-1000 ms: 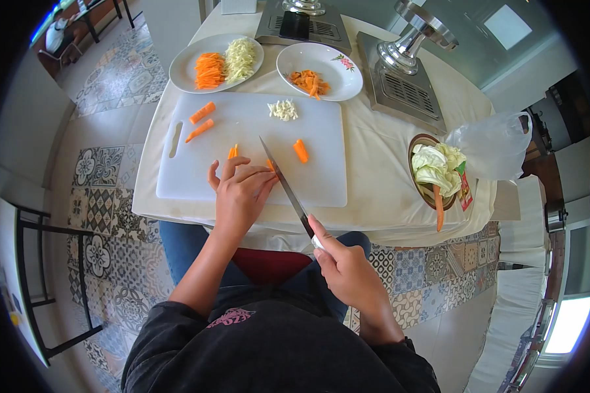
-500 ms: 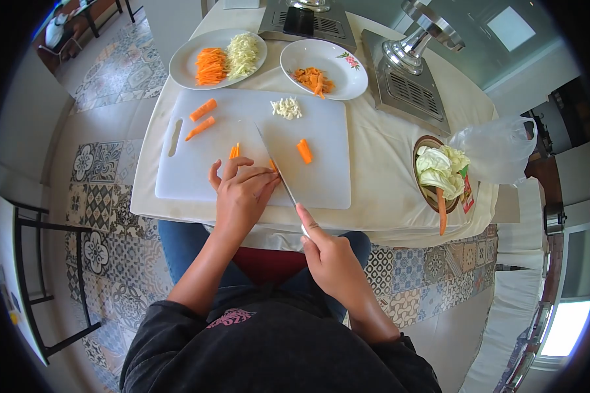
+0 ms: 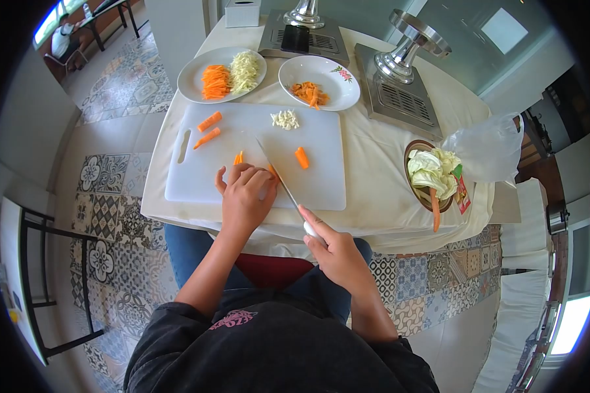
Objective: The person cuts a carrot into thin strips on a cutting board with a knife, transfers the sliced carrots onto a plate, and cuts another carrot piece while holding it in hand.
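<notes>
My right hand (image 3: 334, 252) grips the white handle of a kitchen knife (image 3: 278, 173), whose blade slants up and left over the white cutting board (image 3: 206, 180). Against the blade's left side, my left hand (image 3: 246, 196) presses a piece of carrot (image 3: 273, 171) to the board with bent fingers, which mostly cover it. Just beyond those fingers lie thin carrot strips (image 3: 238, 158). Two carrot pieces (image 3: 208, 130) rest at the board's upper left, and another carrot chunk (image 3: 301, 158) is right of the blade. Chopped white bits (image 3: 285, 119) form a small heap near the far edge.
Behind the board stand a plate (image 3: 189, 88) of shredded carrot and cabbage and a flowered bowl (image 3: 341, 98) with carrot peelings. Two metal stoves (image 3: 400, 98) are at the back. A brown-rimmed bowl (image 3: 410, 173) with cabbage and a carrot sits right, beside a plastic bag (image 3: 488, 147).
The camera view has shifted slightly, so the table sits a little lower in it. Both hands keep nearly the same place on the board, with the knife still beside the left fingers.
</notes>
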A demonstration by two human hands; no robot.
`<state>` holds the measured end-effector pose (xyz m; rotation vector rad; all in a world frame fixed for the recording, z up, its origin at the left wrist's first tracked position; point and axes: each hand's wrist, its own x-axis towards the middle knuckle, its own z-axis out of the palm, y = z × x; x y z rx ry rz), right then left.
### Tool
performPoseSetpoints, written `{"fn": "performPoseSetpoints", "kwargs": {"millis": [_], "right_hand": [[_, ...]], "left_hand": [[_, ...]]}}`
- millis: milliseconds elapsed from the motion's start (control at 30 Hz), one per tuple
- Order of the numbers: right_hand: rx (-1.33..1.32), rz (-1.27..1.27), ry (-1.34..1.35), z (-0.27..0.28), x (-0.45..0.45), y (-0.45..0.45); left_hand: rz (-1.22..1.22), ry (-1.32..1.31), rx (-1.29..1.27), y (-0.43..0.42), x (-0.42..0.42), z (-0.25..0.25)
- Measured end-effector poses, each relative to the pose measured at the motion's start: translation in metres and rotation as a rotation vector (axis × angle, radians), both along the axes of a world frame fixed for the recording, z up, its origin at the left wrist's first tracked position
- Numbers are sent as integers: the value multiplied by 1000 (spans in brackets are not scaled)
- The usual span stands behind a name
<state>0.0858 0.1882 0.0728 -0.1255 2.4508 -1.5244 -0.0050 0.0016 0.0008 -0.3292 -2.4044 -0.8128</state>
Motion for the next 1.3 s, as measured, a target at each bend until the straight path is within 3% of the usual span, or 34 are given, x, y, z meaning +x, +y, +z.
{"fn": "performPoseSetpoints", "kwargs": {"millis": [100,500,600,667,700,867,1000,1300], "right_hand": [[57,22,52,-4,0,2],[257,68,191,-6,8,-2],[232,88,190,-1,16,3],[164,107,170,3,21,10],[115,96,94,8,23,12],[-67,-43,-286,41,38,26],[-114,-94,-360,41,46,35],[-243,-47,-457,31,44,26]], "left_hand": [[-22,-65,86,-1,3,9],[-29,-163,-156,-2,2,8],[-50,-140,-134,-4,4,13],[-54,-92,55,-7,2,11],[-56,-70,147,-10,2,10],[108,-74,110,-19,10,6],[111,-30,-9,-16,15,0],[180,-26,-19,-1,10,-4]]}}
